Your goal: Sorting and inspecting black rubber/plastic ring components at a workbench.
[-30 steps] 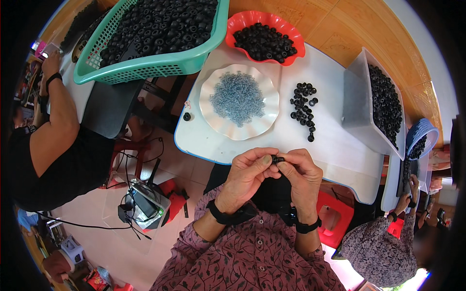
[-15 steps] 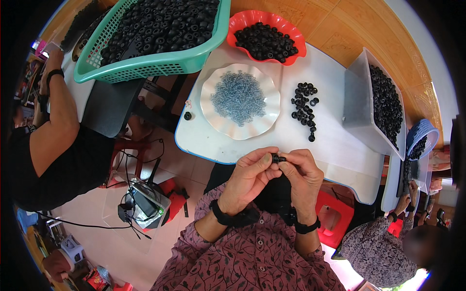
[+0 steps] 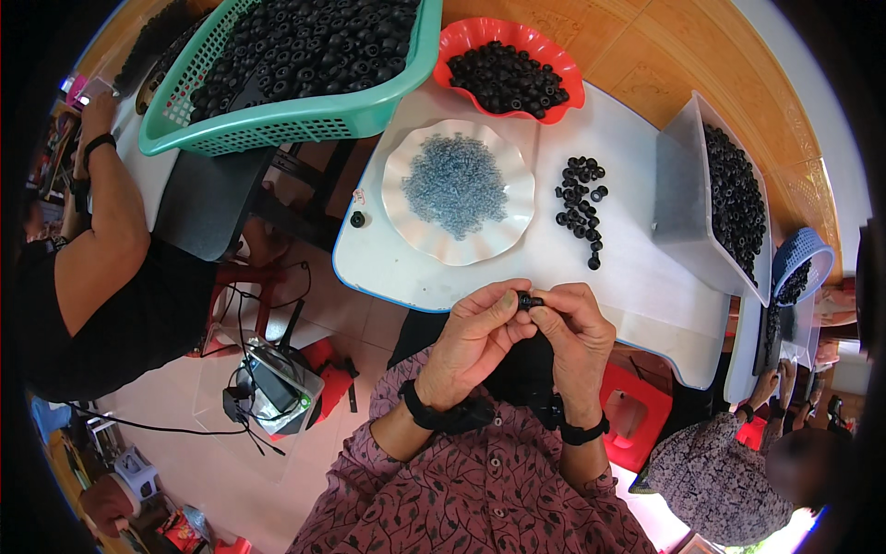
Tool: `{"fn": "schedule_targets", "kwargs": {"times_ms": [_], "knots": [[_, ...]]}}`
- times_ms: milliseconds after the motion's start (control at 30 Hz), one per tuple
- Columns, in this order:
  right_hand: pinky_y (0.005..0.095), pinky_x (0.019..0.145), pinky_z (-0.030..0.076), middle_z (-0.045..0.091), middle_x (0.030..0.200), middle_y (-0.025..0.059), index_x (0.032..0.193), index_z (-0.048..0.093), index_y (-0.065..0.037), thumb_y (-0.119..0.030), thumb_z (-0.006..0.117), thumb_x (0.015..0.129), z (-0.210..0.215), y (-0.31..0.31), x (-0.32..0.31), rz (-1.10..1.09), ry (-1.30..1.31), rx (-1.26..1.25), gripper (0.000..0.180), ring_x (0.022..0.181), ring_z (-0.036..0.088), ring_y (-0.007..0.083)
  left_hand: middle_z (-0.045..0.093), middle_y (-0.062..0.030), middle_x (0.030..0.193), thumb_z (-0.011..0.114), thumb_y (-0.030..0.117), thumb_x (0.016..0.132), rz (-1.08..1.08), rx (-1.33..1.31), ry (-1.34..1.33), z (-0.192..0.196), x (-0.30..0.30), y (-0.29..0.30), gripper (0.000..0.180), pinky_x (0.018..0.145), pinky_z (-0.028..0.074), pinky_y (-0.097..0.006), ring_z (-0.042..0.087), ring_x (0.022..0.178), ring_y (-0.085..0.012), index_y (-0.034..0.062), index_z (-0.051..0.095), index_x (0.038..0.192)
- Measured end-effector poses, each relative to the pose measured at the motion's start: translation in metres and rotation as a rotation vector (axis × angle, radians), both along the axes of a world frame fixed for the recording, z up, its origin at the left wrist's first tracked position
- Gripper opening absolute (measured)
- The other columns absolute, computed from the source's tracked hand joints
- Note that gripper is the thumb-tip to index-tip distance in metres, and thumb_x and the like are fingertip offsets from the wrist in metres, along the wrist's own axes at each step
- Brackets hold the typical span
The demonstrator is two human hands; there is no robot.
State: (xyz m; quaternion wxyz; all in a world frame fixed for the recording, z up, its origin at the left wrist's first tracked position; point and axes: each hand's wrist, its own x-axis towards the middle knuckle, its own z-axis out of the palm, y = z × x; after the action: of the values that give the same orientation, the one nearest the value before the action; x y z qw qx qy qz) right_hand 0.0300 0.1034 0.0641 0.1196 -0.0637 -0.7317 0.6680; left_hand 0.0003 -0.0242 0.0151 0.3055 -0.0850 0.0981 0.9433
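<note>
My left hand (image 3: pixel 475 337) and my right hand (image 3: pixel 577 342) meet just off the table's near edge. Fingertips of both pinch a small black ring-like plastic piece (image 3: pixel 527 301) between them; my fingers partly cover it. Beyond my hands, a white wavy-edged plate (image 3: pixel 397 194) bears a heap of tiny clear bluish pieces (image 3: pixel 454 186). To its right, several loose black pieces (image 3: pixel 577 217) of similar look lie on the white table (image 3: pixel 544 249). A single black piece (image 3: pixel 357 219) lies near the table's left edge.
Black pieces fill a green basket (image 3: pixel 277 138) at far left, a red wavy bowl (image 3: pixel 540 114) at the back and a translucent bin (image 3: pixel 678 212) at right. A blue basket (image 3: pixel 801 247) stands beyond. Co-workers sit at left (image 3: pixel 101 286) and right (image 3: pixel 711 480).
Both hands stay nearly in place, still pinching the black piece, which shows slightly differently between the fingertips. The view has shifted very slightly.
</note>
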Motion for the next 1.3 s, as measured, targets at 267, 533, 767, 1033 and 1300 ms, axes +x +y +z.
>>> {"fn": "schedule_targets", "kwargs": {"times_ms": [267,533,767,1033,1300], "knots": [[0.0210,0.074,0.050,0.057,0.095,0.0053,0.099,0.067,0.000,0.006,0.067,0.082,-0.002,-0.001,-0.001,-0.007,0.033,0.062,0.018,0.083,0.060,0.0105,0.066,-0.0094,0.100,0.057,0.009,0.095,0.023,-0.026,0.037,-0.003,0.002,0.000,0.024,0.081,0.056,-0.032,0.064,0.085,-0.0135,-0.0009,0.061,0.116],[0.0213,0.073,0.049,0.057,0.095,0.0054,0.097,0.068,0.000,0.006,0.068,0.081,-0.003,0.000,0.000,-0.026,0.048,0.096,0.018,0.083,0.059,0.0108,0.067,-0.0108,0.102,0.056,0.008,0.095,0.071,-0.073,0.096,-0.002,0.004,0.002,0.023,0.081,0.056,-0.033,0.065,0.085,-0.0149,-0.0006,0.061,0.115],[0.0213,0.070,0.049,0.057,0.094,0.0053,0.096,0.068,0.000,0.007,0.070,0.079,-0.003,-0.001,0.001,-0.041,0.034,0.067,0.018,0.081,0.058,0.0104,0.067,-0.0117,0.103,0.056,0.007,0.095,0.098,-0.129,0.138,0.000,0.004,0.002,0.022,0.081,0.056,-0.031,0.065,0.088,-0.0161,-0.0011,0.062,0.114],[0.0211,0.067,0.049,0.057,0.092,0.0051,0.093,0.068,0.001,0.006,0.071,0.078,0.001,-0.003,0.000,-0.047,0.053,0.137,0.017,0.078,0.059,0.0101,0.067,-0.0107,0.099,0.057,0.007,0.094,0.104,-0.168,0.155,0.001,0.006,0.001,0.022,0.077,0.055,-0.028,0.064,0.084,-0.0158,-0.0004,0.063,0.113],[0.0215,0.066,0.050,0.059,0.089,0.0066,0.092,0.068,0.001,0.006,0.071,0.078,0.010,-0.003,-0.002,-0.003,0.064,0.257,0.016,0.075,0.060,0.0111,0.067,-0.0117,0.095,0.059,0.006,0.093,0.109,-0.243,0.168,0.000,0.007,-0.001,0.022,0.074,0.055,-0.029,0.065,0.080,-0.0161,-0.0013,0.062,0.112]]}}
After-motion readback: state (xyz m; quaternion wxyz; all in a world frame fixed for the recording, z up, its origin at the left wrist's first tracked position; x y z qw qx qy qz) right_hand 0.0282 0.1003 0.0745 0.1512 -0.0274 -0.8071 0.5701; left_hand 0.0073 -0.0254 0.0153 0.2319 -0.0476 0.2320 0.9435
